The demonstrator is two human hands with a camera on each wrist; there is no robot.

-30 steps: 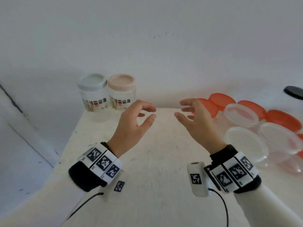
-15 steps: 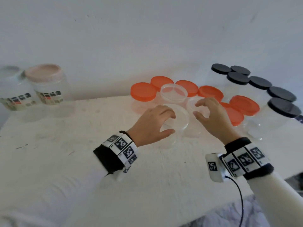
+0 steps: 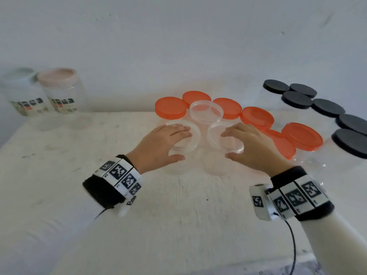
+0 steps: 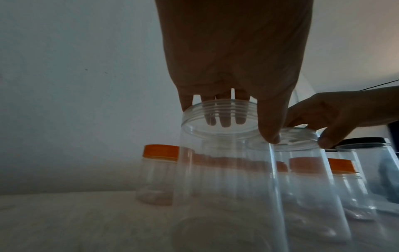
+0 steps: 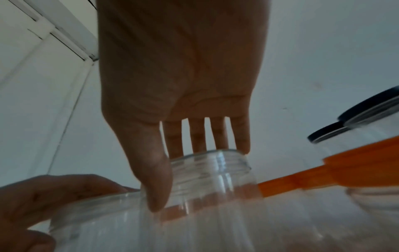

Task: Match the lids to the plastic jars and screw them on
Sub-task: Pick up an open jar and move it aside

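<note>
Both hands grip open jar rims: left hand (image 3: 160, 144) on left jar (image 3: 193, 133), right hand (image 3: 252, 144) on right jar (image 3: 213, 135), just beside it. Step: fetching lidless jars; next needs lifting w/o toppling neighbours.

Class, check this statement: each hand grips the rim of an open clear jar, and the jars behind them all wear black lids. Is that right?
Not quite. The left hand and right hand do each grip an open clear jar, but the head view shows orange lids directly behind; the black lids sit off to the right.
</note>
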